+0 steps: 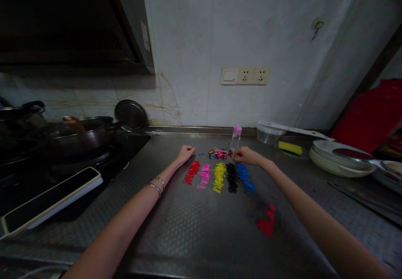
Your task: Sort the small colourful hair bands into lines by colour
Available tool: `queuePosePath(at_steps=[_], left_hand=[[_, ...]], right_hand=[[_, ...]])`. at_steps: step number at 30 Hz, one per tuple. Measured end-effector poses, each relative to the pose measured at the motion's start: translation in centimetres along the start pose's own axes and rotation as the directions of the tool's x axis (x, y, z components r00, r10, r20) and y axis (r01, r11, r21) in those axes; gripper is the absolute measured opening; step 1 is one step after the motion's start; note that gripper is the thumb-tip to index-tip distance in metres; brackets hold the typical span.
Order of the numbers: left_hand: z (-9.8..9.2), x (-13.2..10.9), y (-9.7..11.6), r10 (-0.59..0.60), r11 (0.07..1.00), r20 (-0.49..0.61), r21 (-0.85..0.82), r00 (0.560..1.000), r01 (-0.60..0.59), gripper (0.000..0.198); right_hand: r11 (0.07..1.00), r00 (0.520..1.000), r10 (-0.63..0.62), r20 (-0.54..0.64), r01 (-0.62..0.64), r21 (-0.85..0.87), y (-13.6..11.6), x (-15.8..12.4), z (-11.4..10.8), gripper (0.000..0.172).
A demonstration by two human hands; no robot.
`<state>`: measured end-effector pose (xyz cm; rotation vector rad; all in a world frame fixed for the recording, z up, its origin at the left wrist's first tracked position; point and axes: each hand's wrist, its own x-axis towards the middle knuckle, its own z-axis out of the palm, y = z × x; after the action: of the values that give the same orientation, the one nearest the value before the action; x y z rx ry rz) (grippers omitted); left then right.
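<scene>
Five sorted rows of small elastic bands lie on the steel counter: red, pink, yellow, black and blue. Behind them sits a mixed pile of coloured bands. My right hand is closed in a pinch at the right edge of that pile, above the black and blue rows. My left hand rests curled on the counter left of the pile, above the red row. A small clear bottle with a pink cap stands behind the pile.
A wok with a lid sits on the stove at left, and a phone-like slab lies near the counter's front. Stacked plates, a yellow sponge and a plastic tub are at right. A red piece lies nearer me.
</scene>
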<state>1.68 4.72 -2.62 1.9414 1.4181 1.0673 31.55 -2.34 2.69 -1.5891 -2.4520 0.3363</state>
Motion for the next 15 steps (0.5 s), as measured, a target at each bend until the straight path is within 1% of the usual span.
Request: queuePosePath(at_steps=[3, 7, 9, 11, 15], left_hand=[[0.1, 0.1, -0.2, 0.015, 1.000, 0.009, -0.001, 1.000, -0.015, 0.033], [0.1, 0.2, -0.4, 0.035, 0.999, 0.043, 0.001, 0.998, -0.035, 0.030], [0.1, 0.2, -0.3, 0.036, 0.999, 0.064, 0.001, 0.997, -0.036, 0.028], [0.0, 0.3, -0.1, 0.038, 0.999, 0.095, 0.009, 0.995, -0.039, 0.028], [0.0, 0.7, 0.7, 0.084, 0.990, 0.210, 0.094, 0.974, -0.106, 0.028]], right_hand=[[0.994, 0.997, -0.050, 0.057, 0.044, 0.097, -0.4, -0.5, 0.5, 0.023], [0.994, 0.996, -0.033, 0.081, 0.024, 0.111, -0.8, -1.1, 0.8, 0.023], [0.994, 0.998, -0.026, 0.050, 0.021, 0.110, -0.9, -1.3, 0.6, 0.023], [0.995, 0.999, -0.036, -0.008, 0.037, 0.096, -0.9, -1.6, 0.3, 0.023], [0.997, 0.994, -0.032, -0.107, 0.040, 0.070, -0.6, -2.1, -0.1, 0.024]])
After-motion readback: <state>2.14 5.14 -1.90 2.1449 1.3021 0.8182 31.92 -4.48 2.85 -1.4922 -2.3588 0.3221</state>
